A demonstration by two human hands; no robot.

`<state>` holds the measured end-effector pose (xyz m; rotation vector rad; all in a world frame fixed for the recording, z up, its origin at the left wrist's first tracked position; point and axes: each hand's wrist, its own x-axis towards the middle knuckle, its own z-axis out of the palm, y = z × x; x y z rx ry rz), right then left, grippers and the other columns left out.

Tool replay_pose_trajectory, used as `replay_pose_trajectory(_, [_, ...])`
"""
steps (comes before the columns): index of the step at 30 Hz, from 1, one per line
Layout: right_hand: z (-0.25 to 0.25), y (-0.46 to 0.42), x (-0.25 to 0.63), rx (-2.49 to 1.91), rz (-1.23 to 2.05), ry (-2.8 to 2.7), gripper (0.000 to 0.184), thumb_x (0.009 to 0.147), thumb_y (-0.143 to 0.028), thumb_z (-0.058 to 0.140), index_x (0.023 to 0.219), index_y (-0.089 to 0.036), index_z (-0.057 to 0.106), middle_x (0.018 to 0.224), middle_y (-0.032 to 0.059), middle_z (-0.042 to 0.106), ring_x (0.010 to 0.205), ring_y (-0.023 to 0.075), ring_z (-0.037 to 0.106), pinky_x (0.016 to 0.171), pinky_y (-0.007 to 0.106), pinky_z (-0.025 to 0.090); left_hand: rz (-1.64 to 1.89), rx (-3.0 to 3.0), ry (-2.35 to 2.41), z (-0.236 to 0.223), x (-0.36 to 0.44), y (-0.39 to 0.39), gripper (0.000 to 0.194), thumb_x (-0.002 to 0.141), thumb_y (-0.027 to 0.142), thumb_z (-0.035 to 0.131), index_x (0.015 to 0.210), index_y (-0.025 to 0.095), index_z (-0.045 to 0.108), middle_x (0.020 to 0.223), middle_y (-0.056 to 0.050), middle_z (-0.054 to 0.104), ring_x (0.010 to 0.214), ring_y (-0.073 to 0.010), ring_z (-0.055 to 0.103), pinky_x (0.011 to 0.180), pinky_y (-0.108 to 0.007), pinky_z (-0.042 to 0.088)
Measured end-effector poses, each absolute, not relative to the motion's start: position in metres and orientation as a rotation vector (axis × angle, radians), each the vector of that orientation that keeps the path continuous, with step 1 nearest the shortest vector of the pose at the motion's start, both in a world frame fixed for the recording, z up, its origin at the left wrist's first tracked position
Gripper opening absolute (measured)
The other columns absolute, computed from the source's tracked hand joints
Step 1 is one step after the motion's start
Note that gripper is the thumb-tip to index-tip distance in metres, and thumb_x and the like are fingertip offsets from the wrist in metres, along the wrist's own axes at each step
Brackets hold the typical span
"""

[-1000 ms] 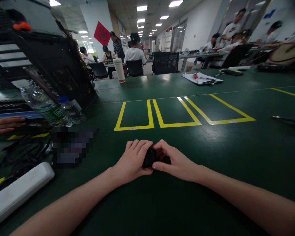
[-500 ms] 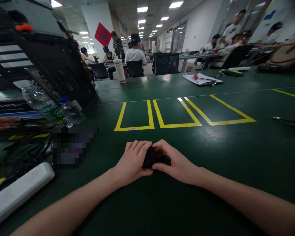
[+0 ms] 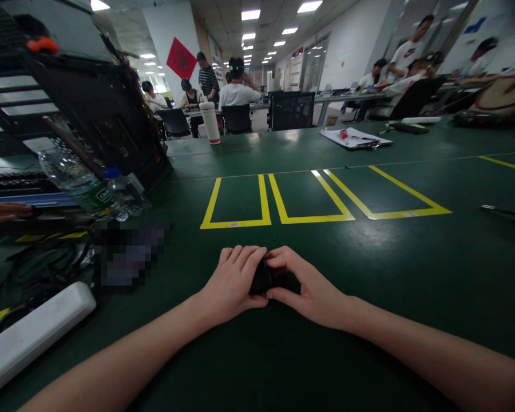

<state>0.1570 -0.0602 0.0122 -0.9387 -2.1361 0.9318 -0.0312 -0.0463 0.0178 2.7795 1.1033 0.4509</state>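
Observation:
Between my hands, low over the green table [image 3: 257, 366], is a small black rounded object [image 3: 262, 278]; its kind is hard to make out because my fingers cover much of it. My left hand [image 3: 236, 280] wraps over it from the left, fingers together on top and thumb below. From the right, my right hand [image 3: 302, 286] pinches the object's near end between fingertips and thumb, with a dark gap inside its palm. Just beyond my hands, yellow tape outlines [image 3: 236, 224] mark the tabletop.
On the left are a white power strip [image 3: 38, 337], tangled black cables [image 3: 43, 263], plastic bottles [image 3: 124, 194], a black computer case [image 3: 111, 126] and another person's hand [image 3: 6, 213]. Farther back stand a white cup [image 3: 210, 123] and a clipboard [image 3: 355, 139]. A dark tool [image 3: 504, 212] lies right.
My right hand has shifted very slightly, and a bit more of the black object shows toward it. My left hand keeps its grip. The view has moved a little.

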Motion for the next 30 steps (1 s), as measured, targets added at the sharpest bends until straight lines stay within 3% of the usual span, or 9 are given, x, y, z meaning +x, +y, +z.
replay_pose_trajectory(7, [0.0123,-0.0588,0.1558,-0.933,0.938,-2.081,0.013,0.078,-0.019,0.054,0.09,-0.02,0.048,0.1,0.0028,0.046,0.092,0.0156,0.048,0.08,0.033,0.046,0.447,2.783,1.113,0.0184,-0.0297,-0.0462,0.061,0.067,0.028,0.061,0.118,0.015,0.03,0.114,-0.012,0.048,0.099,-0.0267,0.046,0.08,-0.041,0.034])
replay_pose_trajectory(13, [0.01,-0.0573,0.1542,-1.024,1.171,-1.977,0.035,0.077,-0.024,0.056,0.107,-0.022,0.038,0.101,0.0028,0.05,0.092,0.0151,0.052,0.081,0.034,0.047,0.433,2.751,1.136,0.0191,-0.0304,-0.0461,0.064,0.067,0.029,0.062,0.12,0.015,0.03,0.116,-0.012,0.047,0.101,-0.0265,0.045,0.082,-0.04,0.034])
replay_pose_trajectory(20, [0.0111,-0.0583,0.1576,-0.953,1.049,-2.103,0.038,0.074,-0.021,0.059,0.107,-0.02,0.04,0.102,0.004,0.049,0.09,0.0162,0.051,0.078,0.033,0.047,0.448,2.744,1.15,0.0183,-0.0317,-0.0466,0.067,0.066,0.031,0.065,0.12,0.015,0.029,0.117,-0.011,0.046,0.102,-0.0261,0.044,0.083,-0.04,0.033])
replay_pose_trajectory(26, [0.0099,-0.0594,0.1556,-0.97,1.033,-2.064,0.027,0.079,-0.026,0.054,0.102,-0.02,0.042,0.1,0.0038,0.048,0.088,0.0159,0.051,0.075,0.033,0.048,0.471,2.775,1.118,0.0171,-0.032,-0.0462,0.063,0.068,0.03,0.062,0.12,0.016,0.029,0.117,-0.011,0.047,0.102,-0.0258,0.045,0.082,-0.04,0.034])
replay_pose_trajectory(30, [0.0107,-0.0604,0.1542,-1.013,1.061,-2.061,0.034,0.078,-0.024,0.054,0.108,-0.021,0.038,0.101,0.0043,0.049,0.089,0.0165,0.052,0.076,0.034,0.048,0.447,2.775,1.118,0.0188,-0.0322,-0.0461,0.063,0.068,0.029,0.062,0.12,0.015,0.029,0.117,-0.012,0.047,0.102,-0.0265,0.045,0.082,-0.041,0.034])
